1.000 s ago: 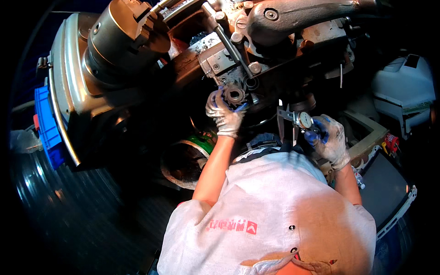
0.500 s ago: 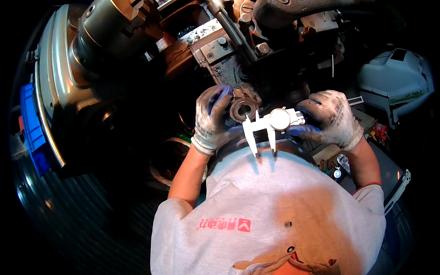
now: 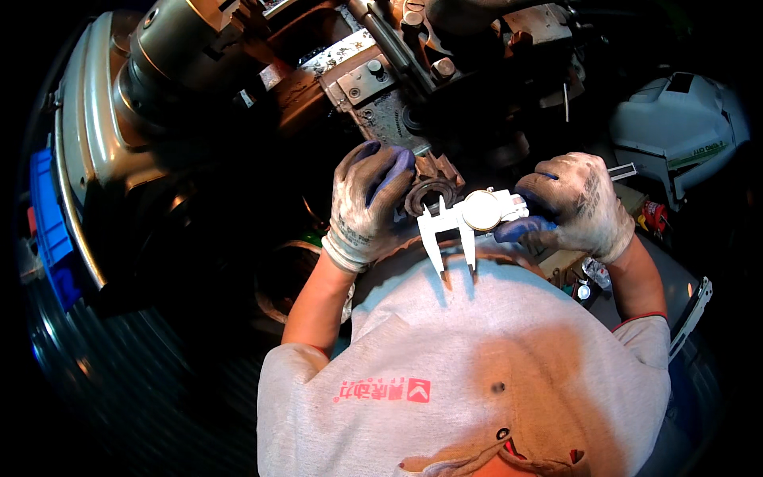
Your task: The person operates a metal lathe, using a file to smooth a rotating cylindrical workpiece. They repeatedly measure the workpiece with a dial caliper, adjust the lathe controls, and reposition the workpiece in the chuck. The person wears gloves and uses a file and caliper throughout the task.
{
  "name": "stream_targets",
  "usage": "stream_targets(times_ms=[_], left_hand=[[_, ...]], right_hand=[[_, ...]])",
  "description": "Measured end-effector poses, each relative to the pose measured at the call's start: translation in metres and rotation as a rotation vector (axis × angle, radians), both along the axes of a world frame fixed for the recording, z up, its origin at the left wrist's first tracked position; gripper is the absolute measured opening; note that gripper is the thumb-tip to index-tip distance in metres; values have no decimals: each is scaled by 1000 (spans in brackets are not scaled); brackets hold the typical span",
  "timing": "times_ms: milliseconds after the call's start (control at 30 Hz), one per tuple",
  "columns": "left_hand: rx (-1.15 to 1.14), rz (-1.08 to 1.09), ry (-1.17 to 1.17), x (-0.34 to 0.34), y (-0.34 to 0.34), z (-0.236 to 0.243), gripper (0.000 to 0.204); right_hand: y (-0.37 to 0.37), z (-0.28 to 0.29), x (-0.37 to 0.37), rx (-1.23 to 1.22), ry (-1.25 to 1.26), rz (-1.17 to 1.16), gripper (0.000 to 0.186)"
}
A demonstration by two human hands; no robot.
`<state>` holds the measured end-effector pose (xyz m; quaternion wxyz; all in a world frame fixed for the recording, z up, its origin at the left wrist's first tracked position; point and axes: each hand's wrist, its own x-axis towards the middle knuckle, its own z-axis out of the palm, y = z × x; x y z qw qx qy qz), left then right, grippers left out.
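My left hand (image 3: 367, 199), in a soiled white glove with blue finger coating, is closed on a brownish toothed metal gear (image 3: 442, 172) with a round collar and bore turned toward me. In a similar glove, my right hand (image 3: 580, 205) grips a dial caliper (image 3: 482, 211) by its slide; the end of its beam sticks out past the far side of the hand. The caliper's jaws are parted, and the larger pair points down over my shirt. Its small upper jaws lie close to the gear's collar; whether they touch it I cannot tell.
Ahead stands a lathe, with its chuck (image 3: 181, 40) at upper left and a greasy carriage (image 3: 385, 95) beyond my hands. A blue tray (image 3: 54, 215) is at far left. To the right are a pale plastic housing (image 3: 675, 131) and a red item (image 3: 654, 216). A round bucket rim (image 3: 266, 306) shows below my left hand.
The gear has tilted in my left hand, so more of its teeth and less of its bore face show. The caliper has shifted slightly left. The background has shifted slightly.
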<state>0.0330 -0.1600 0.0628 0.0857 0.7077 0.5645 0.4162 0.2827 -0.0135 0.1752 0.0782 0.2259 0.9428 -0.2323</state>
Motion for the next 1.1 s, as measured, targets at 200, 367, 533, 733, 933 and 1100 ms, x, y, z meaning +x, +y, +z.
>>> stream_targets(times_ms=[200, 367, 533, 733, 933, 1100], left_hand=[[3, -31, 38, 3, 3, 4, 75], [12, -51, 79, 1, 0, 6, 69], [7, -65, 84, -1, -4, 5, 63], [26, -47, 86, 1, -6, 6, 60], [45, -52, 99, 1, -7, 11, 61], [66, -48, 109, 2, -8, 11, 59]], right_hand=[[-2, 0, 5, 62, 105, 32, 44], [-5, -1, 9, 75, 152, 50, 47], [-8, 2, 14, 32, 68, 58, 52], [-8, 2, 17, 20, 57, 86, 60], [-7, 4, 20, 1, 105, 103, 57], [-7, 6, 21, 21, 136, 123, 55]])
